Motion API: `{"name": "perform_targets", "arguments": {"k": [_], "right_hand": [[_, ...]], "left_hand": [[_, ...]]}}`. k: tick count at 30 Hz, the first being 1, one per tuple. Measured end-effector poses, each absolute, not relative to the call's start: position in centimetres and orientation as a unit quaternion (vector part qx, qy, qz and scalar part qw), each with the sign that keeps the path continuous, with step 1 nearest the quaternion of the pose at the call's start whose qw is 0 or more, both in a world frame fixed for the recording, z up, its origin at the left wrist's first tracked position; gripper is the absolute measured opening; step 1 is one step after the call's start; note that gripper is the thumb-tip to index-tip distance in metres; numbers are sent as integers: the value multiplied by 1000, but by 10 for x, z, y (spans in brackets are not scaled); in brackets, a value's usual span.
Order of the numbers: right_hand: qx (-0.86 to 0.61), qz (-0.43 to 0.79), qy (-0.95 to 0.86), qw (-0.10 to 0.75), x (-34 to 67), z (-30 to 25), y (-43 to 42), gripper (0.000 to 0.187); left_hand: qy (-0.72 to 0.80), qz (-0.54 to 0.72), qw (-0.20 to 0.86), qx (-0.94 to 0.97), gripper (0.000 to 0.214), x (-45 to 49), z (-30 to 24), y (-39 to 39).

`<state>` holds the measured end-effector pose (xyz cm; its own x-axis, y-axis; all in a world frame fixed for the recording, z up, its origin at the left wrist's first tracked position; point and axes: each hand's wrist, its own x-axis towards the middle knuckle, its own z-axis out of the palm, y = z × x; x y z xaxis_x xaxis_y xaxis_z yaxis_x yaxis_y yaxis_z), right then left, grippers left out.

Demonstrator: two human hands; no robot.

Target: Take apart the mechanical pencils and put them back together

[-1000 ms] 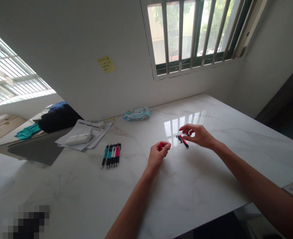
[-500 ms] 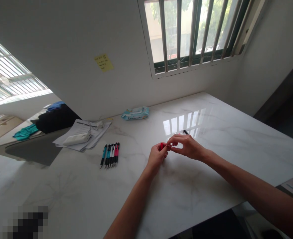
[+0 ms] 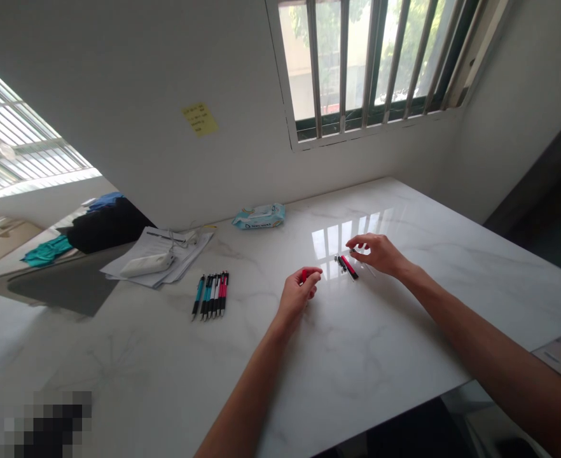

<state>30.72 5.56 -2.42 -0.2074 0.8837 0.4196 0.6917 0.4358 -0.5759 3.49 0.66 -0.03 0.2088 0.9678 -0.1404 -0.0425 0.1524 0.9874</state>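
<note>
My left hand point(image 3: 300, 291) is closed around a red pen barrel point(image 3: 304, 275), with just its end showing above the fingers. To the right, my right hand point(image 3: 378, 252) reaches over the tabletop, thumb and forefinger curled round a small dark pen part point(image 3: 352, 250). Just below those fingertips lies a red pen piece with a black end point(image 3: 349, 267). Small dark pen parts point(image 3: 340, 263) are beside it, too tiny to tell apart. A thin clear piece point(image 3: 370, 270) lies under the right hand.
A row of several teal, white and red pens point(image 3: 210, 296) lies on the marble-look table point(image 3: 166, 375), left of my hands. Behind are a wipes pack point(image 3: 259, 217) and papers point(image 3: 192, 254) with a white device point(image 3: 147, 265). A yellow note point(image 3: 200, 119) is on the wall.
My hands have come apart. The right hand has moved right and away from me to the loose pen parts, uncovering some. The left stays nearly in place, holding the red barrel.
</note>
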Motion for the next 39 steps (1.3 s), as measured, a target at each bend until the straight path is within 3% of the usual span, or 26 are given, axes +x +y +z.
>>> {"name": "perform_targets", "arguments": {"k": [8, 18, 25, 31, 39], "right_hand": [[-543, 97, -777, 302, 306, -31, 58, 23], [-540, 88, -764, 342, 302, -21, 49, 21], [-473, 208, -756, 403, 259, -5, 24, 20], [-411, 374, -731, 396, 220, -8, -1, 30], [-419, 432, -639, 478, 229, -5, 8, 30]], "left_hand": [[465, 429, 598, 492, 35, 32, 3, 8], [455, 493, 565, 480, 38, 27, -5, 16], [460, 518, 492, 526, 33, 30, 1, 11], [441, 552, 500, 501, 33, 31, 1, 9], [439, 550, 562, 436, 38, 29, -4, 11]]}}
